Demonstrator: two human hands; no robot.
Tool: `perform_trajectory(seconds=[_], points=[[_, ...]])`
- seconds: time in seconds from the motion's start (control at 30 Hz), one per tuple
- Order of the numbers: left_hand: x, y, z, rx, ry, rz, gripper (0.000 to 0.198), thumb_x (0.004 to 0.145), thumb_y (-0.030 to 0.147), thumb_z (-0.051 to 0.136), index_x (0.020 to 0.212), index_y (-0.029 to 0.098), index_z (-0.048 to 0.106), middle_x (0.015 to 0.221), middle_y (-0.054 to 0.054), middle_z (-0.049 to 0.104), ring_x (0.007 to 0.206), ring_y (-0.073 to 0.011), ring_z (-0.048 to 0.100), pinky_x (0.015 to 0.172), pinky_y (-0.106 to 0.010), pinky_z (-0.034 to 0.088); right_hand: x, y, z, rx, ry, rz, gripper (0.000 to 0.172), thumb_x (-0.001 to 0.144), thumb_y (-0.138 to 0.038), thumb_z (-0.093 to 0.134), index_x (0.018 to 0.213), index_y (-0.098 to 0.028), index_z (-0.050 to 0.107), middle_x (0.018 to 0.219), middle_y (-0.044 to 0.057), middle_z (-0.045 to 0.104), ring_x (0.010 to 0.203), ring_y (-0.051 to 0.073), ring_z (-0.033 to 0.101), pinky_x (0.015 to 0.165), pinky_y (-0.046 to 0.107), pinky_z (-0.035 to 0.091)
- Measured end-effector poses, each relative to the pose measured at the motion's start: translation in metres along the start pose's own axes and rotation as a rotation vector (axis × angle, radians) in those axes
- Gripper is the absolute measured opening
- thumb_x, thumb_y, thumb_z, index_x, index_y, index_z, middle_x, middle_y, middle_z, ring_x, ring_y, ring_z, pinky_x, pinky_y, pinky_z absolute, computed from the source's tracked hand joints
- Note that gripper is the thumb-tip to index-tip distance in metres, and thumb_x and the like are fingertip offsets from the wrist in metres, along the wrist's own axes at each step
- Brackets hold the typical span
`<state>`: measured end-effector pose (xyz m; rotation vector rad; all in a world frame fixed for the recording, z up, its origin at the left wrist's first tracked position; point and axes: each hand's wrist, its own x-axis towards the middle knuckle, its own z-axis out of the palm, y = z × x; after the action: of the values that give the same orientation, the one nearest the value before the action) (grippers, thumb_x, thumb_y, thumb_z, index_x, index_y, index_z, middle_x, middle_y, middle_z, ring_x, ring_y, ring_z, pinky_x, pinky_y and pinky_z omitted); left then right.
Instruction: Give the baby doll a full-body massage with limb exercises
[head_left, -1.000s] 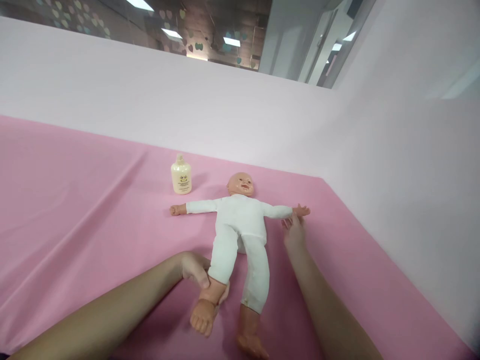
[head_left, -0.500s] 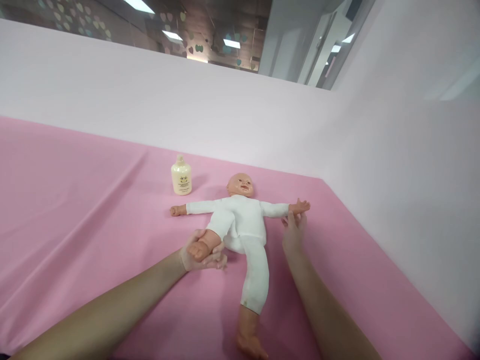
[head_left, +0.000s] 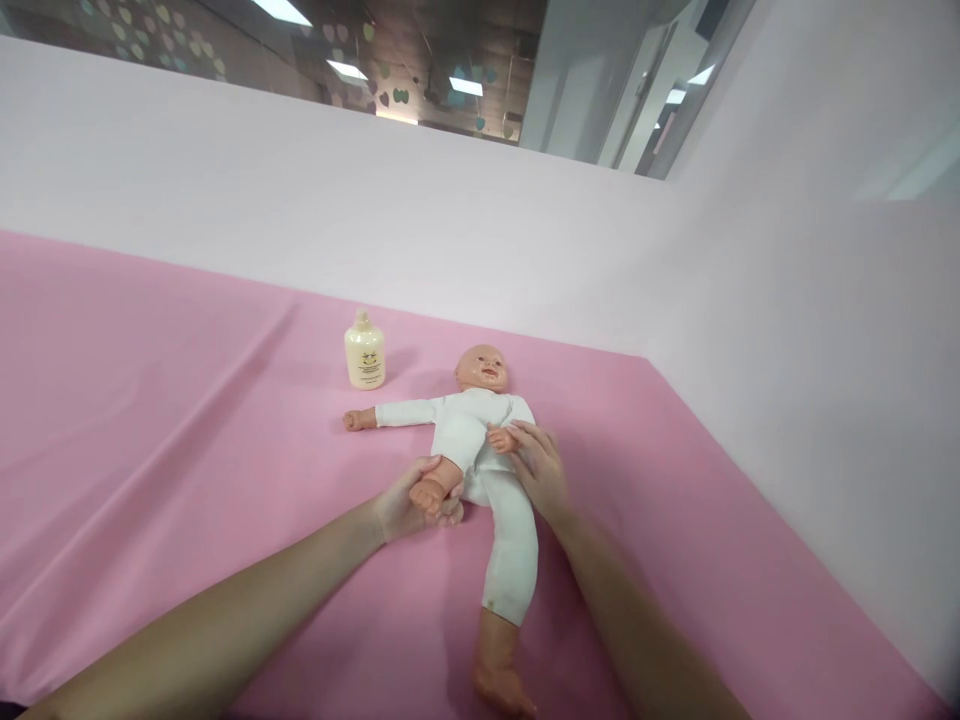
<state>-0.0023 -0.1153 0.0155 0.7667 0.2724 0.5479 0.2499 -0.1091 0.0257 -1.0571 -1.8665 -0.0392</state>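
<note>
A baby doll (head_left: 495, 455) with a white cloth body lies on its back on the pink sheet (head_left: 225, 440), its head at the far end. My left hand (head_left: 411, 503) is wrapped round the lower part of one doll leg, on the left, and holds it bent up over the belly. Across the doll's body, my right hand (head_left: 541, 468) grips the doll's arm near its small hand (head_left: 502, 438), folded in over the chest close to the raised knee. The doll's other arm stretches out to the left. Its other leg lies straight towards me.
A cream bottle (head_left: 365, 355) with dark print stands left of the doll's head. White walls (head_left: 450, 220) rise behind and to the right of the pink surface. Above the back wall is a window (head_left: 420, 70) with heart shapes on it.
My right hand has brought the doll's arm inward from the right, over its chest. My left hand has shifted the raised leg slightly right and up.
</note>
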Motion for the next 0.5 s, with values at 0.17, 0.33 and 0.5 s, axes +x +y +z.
perform_trajectory(seconds=[0.17,0.33,0.5], points=[[-0.002,-0.003,-0.004,0.036,-0.112,-0.043,0.054,0.083,0.070,0.048,0.076,0.017,0.056,0.054,0.001,0.048,0.059,-0.0180,0.048,0.073,-0.036,0.038,0.001,0.002,-0.002,0.022,0.023,0.031,0.034,0.096,-0.028,0.056,0.130,-0.031,0.063,0.128,0.007,0.067,0.120,0.026,0.059,0.105,0.048,0.049],[-0.007,-0.009,-0.016,0.128,-0.423,-0.145,0.057,0.077,0.074,0.053,0.085,0.018,0.057,0.064,-0.003,0.058,0.070,-0.0239,0.056,0.079,-0.041,0.042,0.004,0.014,-0.006,0.257,0.174,0.333,0.043,0.091,-0.039,0.063,0.131,-0.026,0.058,0.133,0.009,0.063,0.117,0.026,0.062,0.102,0.048,0.050],[-0.011,-0.009,-0.019,0.214,-0.653,-0.347,0.057,0.062,0.070,0.070,0.088,0.019,0.061,0.072,-0.008,0.065,0.079,-0.0324,0.064,0.083,-0.050,0.047,0.013,0.020,-0.015,0.513,0.397,0.516,0.062,0.087,-0.043,0.066,0.145,-0.028,0.046,0.152,0.011,0.048,0.131,0.025,0.054,0.103,0.043,0.049]])
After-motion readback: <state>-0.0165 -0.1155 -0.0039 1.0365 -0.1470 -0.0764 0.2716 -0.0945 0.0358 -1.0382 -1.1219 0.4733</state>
